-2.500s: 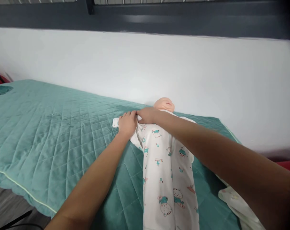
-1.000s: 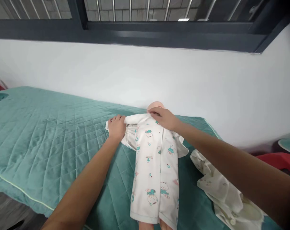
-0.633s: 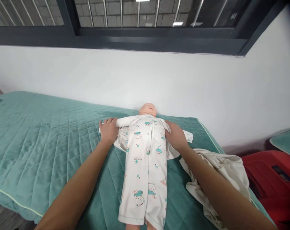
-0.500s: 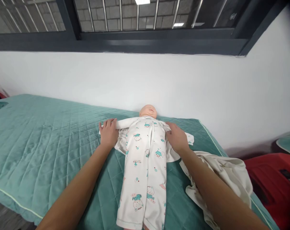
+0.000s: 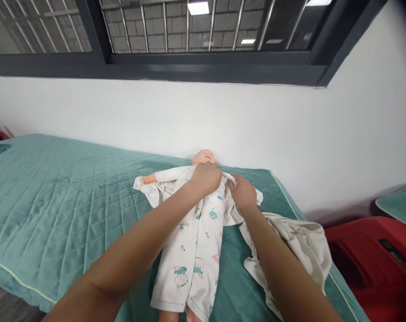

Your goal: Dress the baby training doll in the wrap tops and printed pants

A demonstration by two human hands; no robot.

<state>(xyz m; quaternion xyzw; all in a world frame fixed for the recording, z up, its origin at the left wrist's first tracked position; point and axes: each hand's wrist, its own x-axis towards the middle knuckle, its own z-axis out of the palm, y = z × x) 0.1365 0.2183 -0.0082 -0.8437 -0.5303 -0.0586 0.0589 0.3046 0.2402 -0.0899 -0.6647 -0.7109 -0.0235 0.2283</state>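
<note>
A baby doll (image 5: 203,156) lies on its back, its head by the wall. It wears white baby clothes (image 5: 186,279) printed with teal-capped animals. Beneath its torso a second white printed garment (image 5: 151,193) is spread, with the doll's hand (image 5: 148,179) resting over it at the left. My left hand (image 5: 207,179) reaches across the chest, fingers closed on the clothes near the neck. At the doll's shoulder on the right, my right hand (image 5: 243,192) pinches the white fabric; the doll's arm there is hidden.
The doll rests on a green quilted bed cover (image 5: 72,192). A crumpled cream cloth (image 5: 300,243) lies beside my right forearm. Past the bed's right edge is a red plastic object (image 5: 374,264). Behind stand a white wall (image 5: 156,116) and a barred window (image 5: 176,27).
My left hand has left the doll's sleeve end on the left and crossed to the upper chest, uncovering the doll's hand. My right hand stays near the shoulder; the camera view shifted slightly.
</note>
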